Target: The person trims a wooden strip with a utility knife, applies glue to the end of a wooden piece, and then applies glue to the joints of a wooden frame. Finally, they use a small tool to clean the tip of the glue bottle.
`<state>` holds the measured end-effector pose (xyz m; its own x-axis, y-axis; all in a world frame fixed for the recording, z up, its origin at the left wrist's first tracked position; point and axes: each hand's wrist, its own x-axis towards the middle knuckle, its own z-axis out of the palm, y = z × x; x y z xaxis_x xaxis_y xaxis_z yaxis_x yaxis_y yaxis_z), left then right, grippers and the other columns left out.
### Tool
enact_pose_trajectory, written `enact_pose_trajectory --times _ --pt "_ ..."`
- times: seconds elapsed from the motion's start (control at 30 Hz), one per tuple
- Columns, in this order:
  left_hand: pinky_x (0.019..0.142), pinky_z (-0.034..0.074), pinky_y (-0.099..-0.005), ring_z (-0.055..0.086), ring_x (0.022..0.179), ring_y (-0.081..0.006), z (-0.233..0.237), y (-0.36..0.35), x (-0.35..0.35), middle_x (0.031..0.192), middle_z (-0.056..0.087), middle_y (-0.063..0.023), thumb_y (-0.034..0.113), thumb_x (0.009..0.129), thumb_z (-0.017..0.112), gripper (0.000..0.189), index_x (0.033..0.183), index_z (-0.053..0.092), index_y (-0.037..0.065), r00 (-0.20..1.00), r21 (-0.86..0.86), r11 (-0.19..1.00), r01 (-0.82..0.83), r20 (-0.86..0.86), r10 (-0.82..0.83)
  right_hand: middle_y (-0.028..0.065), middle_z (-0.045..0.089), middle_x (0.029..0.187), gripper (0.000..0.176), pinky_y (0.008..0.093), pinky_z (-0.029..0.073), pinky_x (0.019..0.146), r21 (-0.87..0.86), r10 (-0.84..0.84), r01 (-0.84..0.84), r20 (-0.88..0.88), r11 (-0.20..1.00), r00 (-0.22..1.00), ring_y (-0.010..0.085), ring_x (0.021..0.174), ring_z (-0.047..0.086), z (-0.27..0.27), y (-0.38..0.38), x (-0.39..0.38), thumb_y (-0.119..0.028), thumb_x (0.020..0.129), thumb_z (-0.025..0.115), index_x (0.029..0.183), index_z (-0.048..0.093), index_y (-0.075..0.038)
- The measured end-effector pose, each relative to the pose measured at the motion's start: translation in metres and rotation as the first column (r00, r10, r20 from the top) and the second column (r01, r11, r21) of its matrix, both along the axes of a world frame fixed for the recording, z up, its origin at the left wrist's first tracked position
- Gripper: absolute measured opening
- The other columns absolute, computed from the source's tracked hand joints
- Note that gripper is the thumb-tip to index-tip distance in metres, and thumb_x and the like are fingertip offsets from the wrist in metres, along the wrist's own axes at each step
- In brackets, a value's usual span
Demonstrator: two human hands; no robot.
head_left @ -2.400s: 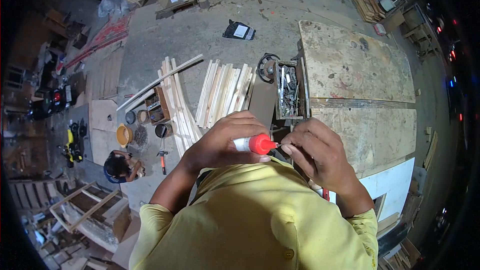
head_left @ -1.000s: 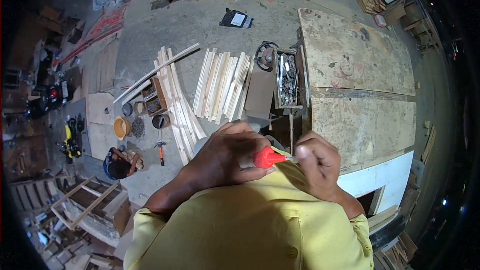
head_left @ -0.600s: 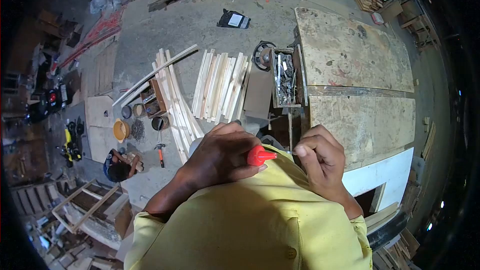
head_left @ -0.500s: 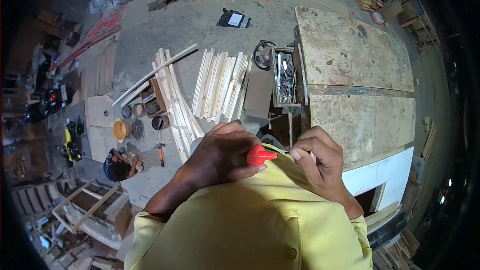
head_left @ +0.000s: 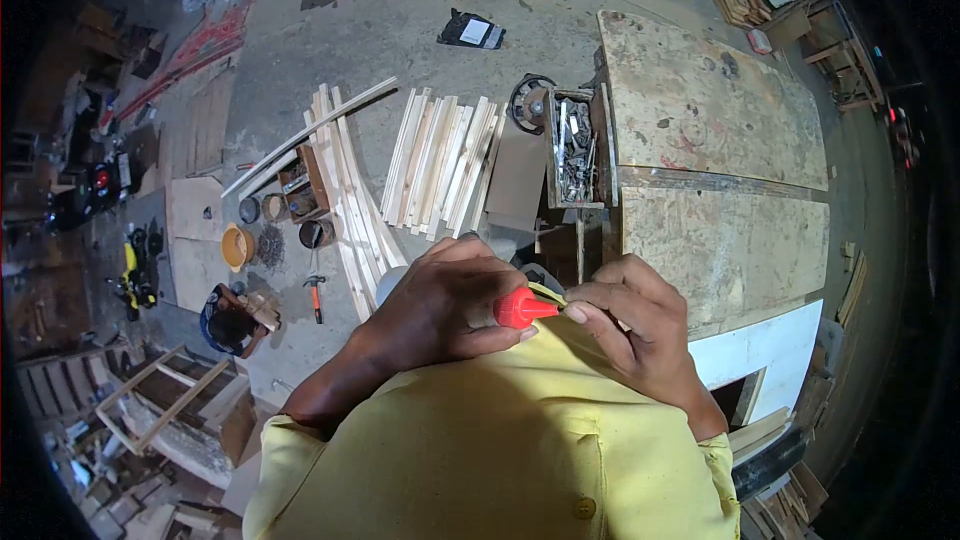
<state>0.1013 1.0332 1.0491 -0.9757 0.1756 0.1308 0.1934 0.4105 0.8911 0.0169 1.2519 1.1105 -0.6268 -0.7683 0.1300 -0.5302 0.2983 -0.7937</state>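
My left hand (head_left: 440, 305) is wrapped round a bottle with a red pointed cap (head_left: 516, 308), and the cap sticks out between thumb and fingers toward the right. Most of the bottle is hidden by the hand. At the tip of the cap, my right hand (head_left: 640, 325) pinches with thumb and forefinger; whatever it grips is too small to make out. Both hands are above the front of the yellow shirt (head_left: 480, 440).
Wooden strips (head_left: 440, 165) lie on the floor ahead. A metal-filled box (head_left: 575, 150) stands beside a stained wooden table (head_left: 710, 110). At the left are a hammer (head_left: 316, 298), an orange bowl (head_left: 236, 248) and a crouching person (head_left: 232, 325).
My right thumb and forefinger have moved left to the tip of the red cap. My left hand still holds the bottle. The view has shifted slightly.
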Motion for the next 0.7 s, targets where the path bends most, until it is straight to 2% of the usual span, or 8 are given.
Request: enact_pose_trajectory --times 0.07,0.17,0.3,0.37,0.47,0.7 --pt "0.080 0.045 -0.0367 0.057 0.084 -0.0249 0.001 0.000 0.000 0.089 0.067 -0.0022 0.026 0.076 0.080 0.026 0.092 0.066 0.011 1.000 0.003 1.000 0.011 0.024 -0.012 0.0128 0.064 0.086 0.015 0.0333 0.051 0.066 0.055 -0.039 0.033 0.116 0.998 0.992 0.0249 0.075 0.064 0.009 0.001 0.001 -0.007 0.084 0.074 0.098 0.072 -0.001" --pt "0.081 0.045 -0.0369 0.057 0.085 -0.0245 0.000 -0.001 0.002 0.090 0.067 -0.0016 0.028 0.076 0.079 0.026 0.092 0.066 0.011 0.999 0.035 0.999 0.009 0.043 -0.010 0.0124 0.065 0.087 0.019 0.0330 0.052 0.068 0.031 0.019 -0.024 0.160 0.999 0.987 0.0247 0.076 0.065 0.007 0.007 -0.005 -0.007 0.083 0.075 0.101 0.072 -0.002" --pt "0.083 0.044 -0.0373 0.058 0.088 -0.0240 0.002 -0.001 0.003 0.093 0.067 -0.0015 0.029 0.077 0.079 0.026 0.093 0.067 0.011 0.999 0.009 1.000 0.020 0.028 -0.020 0.0123 0.067 0.085 0.015 0.0303 0.049 0.065 0.062 -0.002 -0.004 0.097 0.998 0.995 0.0226 0.075 0.064 0.011 0.004 -0.004 -0.003 0.077 0.077 0.092 0.073 -0.001" --pt "0.085 0.043 -0.0372 0.058 0.091 -0.0239 0.003 -0.001 0.003 0.096 0.067 -0.0023 0.029 0.078 0.078 0.028 0.097 0.067 0.012 0.997 -0.009 0.999 0.033 0.070 -0.033 0.0124 0.065 0.087 0.015 0.0334 0.053 0.068 0.095 0.055 -0.063 0.082 0.993 0.995 0.0256 0.077 0.066 0.012 0.004 -0.006 -0.008 0.084 0.073 0.098 0.071 -0.001" --pt "0.081 0.049 -0.0377 0.061 0.089 -0.0261 -0.003 0.000 0.003 0.092 0.066 -0.0073 0.026 0.071 0.081 0.035 0.098 0.069 0.007 0.999 -0.032 0.999 0.021 -0.029 -0.022 0.0134 0.065 0.087 0.013 0.0340 0.052 0.067 0.087 0.055 -0.066 0.117 0.994 0.992 0.0267 0.076 0.065 0.009 0.003 -0.005 -0.008 0.086 0.071 0.096 0.070 0.000" --pt "0.083 0.048 -0.0382 0.061 0.090 -0.0272 -0.003 -0.001 0.003 0.092 0.066 -0.0090 0.028 0.071 0.081 0.038 0.099 0.068 0.006 0.998 -0.054 0.998 0.021 -0.053 -0.024 0.0144 0.063 0.082 0.012 0.0339 0.050 0.065 0.034 0.029 -0.036 0.197 0.999 0.980 0.0259 0.072 0.063 -0.006 0.004 0.000 -0.008 0.089 0.069 0.094 0.069 0.002"
